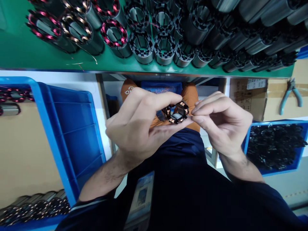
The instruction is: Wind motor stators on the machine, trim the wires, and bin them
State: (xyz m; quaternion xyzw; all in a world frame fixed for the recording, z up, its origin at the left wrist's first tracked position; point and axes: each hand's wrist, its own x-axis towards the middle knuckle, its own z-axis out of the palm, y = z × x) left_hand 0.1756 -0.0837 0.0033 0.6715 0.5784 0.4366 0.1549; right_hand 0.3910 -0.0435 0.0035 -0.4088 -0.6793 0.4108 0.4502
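Wound core (pixel 177 116) held in front of the desk (pixel 24 53).
I see the left hand (pixel 139 125) gripping it, right hand (pixel 223 122) pinching fine wire (pixel 189 116); metal cores (pixel 198 30) crowd the desk, pliers (pixel 292 85) on a carton (pixel 271 106) near its right end.

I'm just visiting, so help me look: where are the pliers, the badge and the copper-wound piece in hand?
Pliers (pixel 291 87), head view: on the joint.
Badge (pixel 141 196), head view: on its front.
Copper-wound piece (pixel 176 121), head view: on its lower rim.
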